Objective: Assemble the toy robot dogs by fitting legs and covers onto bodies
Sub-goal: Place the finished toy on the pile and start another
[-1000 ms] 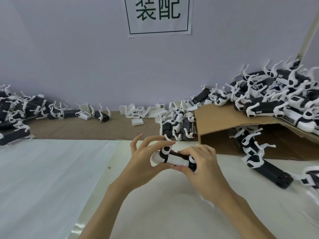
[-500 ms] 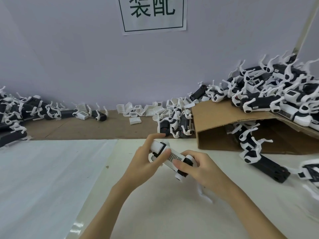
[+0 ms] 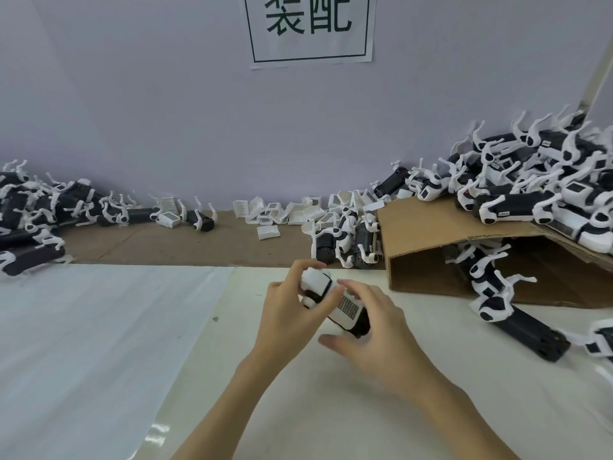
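A toy robot dog body [image 3: 348,308], black with a white grilled cover on top and a white front end, is held above the white table between both hands. My left hand [image 3: 285,313] grips its white front end, thumb across the cover. My right hand [image 3: 381,333] curls round the black rear end, fingers over the top and thumb below. The body tilts, front end up and away from me. The hands hide any legs on it.
Loose white covers [image 3: 298,210] lie by the wall. A tipped cardboard box [image 3: 431,234] at the right carries a pile of assembled dogs [image 3: 530,194]. Another dog [image 3: 517,320] lies on the table to the right. More dogs [image 3: 33,210] are heaped far left.
The body has turned from lying crosswise to pointing away from me, cover up. My right hand has slid to its rear end, and both hands have shifted slightly right.
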Demonstrator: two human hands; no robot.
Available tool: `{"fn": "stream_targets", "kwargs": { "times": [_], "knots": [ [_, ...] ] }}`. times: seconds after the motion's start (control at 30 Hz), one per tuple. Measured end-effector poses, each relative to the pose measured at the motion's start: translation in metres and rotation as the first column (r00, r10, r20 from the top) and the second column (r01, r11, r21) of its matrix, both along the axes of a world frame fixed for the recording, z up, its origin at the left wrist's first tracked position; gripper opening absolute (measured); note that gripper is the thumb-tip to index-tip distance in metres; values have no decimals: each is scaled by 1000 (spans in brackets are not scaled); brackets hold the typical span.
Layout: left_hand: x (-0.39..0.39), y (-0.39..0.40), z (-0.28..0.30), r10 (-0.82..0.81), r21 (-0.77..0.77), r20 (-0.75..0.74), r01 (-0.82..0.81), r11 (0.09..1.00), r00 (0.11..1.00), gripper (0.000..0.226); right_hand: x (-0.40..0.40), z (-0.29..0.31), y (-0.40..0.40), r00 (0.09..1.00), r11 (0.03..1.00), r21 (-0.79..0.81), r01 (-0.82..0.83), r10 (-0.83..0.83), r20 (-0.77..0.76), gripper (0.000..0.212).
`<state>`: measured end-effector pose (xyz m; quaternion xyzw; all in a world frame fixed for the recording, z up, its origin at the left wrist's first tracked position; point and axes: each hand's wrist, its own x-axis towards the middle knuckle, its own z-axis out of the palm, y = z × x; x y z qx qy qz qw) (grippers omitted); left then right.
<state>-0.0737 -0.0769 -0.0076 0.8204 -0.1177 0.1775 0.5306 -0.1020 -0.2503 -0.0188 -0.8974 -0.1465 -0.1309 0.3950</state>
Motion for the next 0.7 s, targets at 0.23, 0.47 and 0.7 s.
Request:
{"fn": "stream_targets", "kwargs": {
  "times": [0.23,0.47,0.7],
  "knots": [
    [2,15,6,-98,434,180,10,901,979,65,14,-1,-22,982,965,233,-122,152,-113,44],
    [-9,-4,8,-96,41,24,95,995,995,41,12,-11,-18,999,988,148,-45,46,-3,66],
    [-18,-25,2,64,129,195,-90,988,979,47,16,-12,-12,967,994,52,92,-102,232,53]
  ]
}}
